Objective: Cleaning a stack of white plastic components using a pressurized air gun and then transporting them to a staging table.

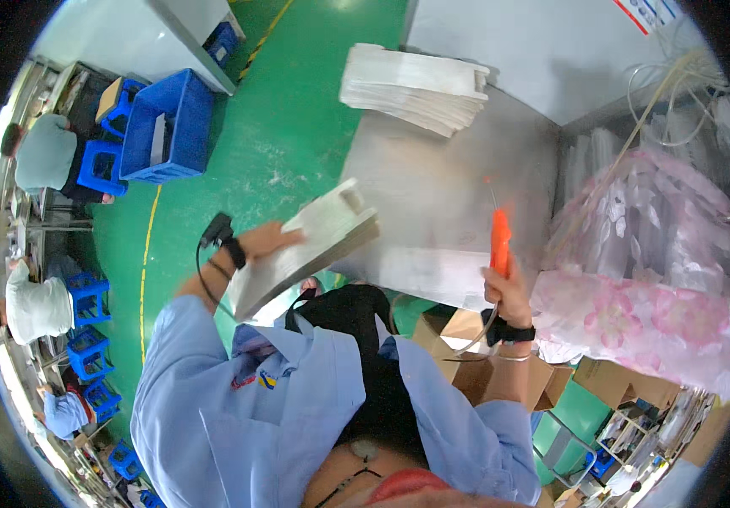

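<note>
My left hand (273, 241) grips the left edge of a thick bundle of white flat sheets (314, 237), notched at its far end. The bundle is tilted and overlaps the near left corner of the grey metal table (432, 195). My right hand (510, 292) is closed around an orange air blow gun (500, 240), its thin nozzle pointing away over the table. A hose runs down from it past my wrist. At the table's far end lies a similar stack of white sheets (415, 87), its layers fanned out.
Pink flowered plastic sheeting (636, 317) covers the right side, beside clear film and looped tubing. Grey panels stand behind the table. Cardboard boxes (614, 381) sit below right. At left are a blue crate (200, 102), blue stools (88, 296) and several seated people.
</note>
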Motion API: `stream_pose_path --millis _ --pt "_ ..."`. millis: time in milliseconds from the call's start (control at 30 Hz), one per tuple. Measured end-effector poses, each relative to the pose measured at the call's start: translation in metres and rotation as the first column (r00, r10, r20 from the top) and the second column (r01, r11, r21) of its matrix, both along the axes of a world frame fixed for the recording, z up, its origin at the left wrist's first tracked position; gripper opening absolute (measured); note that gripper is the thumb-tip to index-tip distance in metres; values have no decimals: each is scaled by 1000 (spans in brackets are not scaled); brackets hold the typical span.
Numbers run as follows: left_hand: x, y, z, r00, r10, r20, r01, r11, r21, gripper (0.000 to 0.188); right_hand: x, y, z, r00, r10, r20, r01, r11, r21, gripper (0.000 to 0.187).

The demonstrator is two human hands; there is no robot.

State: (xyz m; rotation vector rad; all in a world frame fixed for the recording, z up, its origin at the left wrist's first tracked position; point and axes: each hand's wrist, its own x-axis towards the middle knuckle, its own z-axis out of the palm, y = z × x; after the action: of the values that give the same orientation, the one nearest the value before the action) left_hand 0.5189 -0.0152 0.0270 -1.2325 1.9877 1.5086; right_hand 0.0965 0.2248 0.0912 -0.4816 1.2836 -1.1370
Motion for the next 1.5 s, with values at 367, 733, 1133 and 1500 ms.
stream_pose_path --millis 367,733,1133,1500 --pt "228 170 -99 487 873 8 -739 408 535 69 256 -21 38 657 746 107 -736 666 -124 24" --pt "255 183 -112 182 964 -196 -675 268 688 84 316 -44 2 -78 834 -546 -874 206 439 39" --pt "253 184 -128 84 972 -220 -668 219 711 86 330 -40 60 -13 888 -460 -834 244 494 35" --pt "241 181 -128 261 922 -285 -797 373 476 92 311 -27 45 65 875 -479 -840 308 448 35"
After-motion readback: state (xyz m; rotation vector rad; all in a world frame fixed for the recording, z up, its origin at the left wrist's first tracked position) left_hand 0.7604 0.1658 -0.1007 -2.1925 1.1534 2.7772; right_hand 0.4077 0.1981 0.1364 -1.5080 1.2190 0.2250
